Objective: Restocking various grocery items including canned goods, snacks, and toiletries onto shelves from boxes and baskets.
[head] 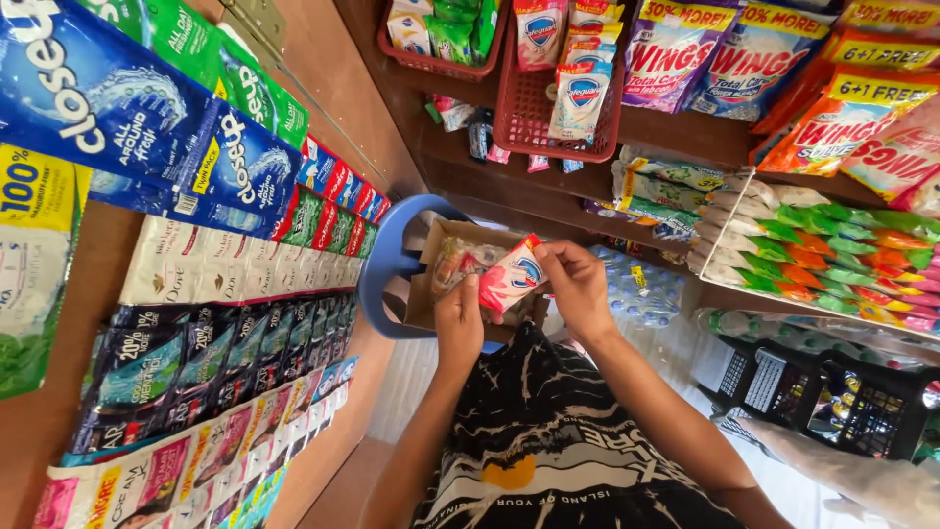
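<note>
Holding one pink sachet (pixel 511 275) pinched between our left hand (pixel 458 323) and right hand (pixel 578 289) over the box (pixel 423 284) edge; loosened fingers could drop it

The small pink sachet (pixel 511 274) between my hands is glossy plastic film, a little wrinkled. The box (pixel 431 284) under it is matt brown cardboard with rough cut edges. It sits on a blue stool (pixel 377 269) of smooth plastic. The hanging sachet strips (pixel 225 333) are shiny foil-like plastic. The shelves (pixel 548 176) are dark wood, smooth and slightly polished. My shirt (pixel 558 441) is soft matt cloth.
</note>
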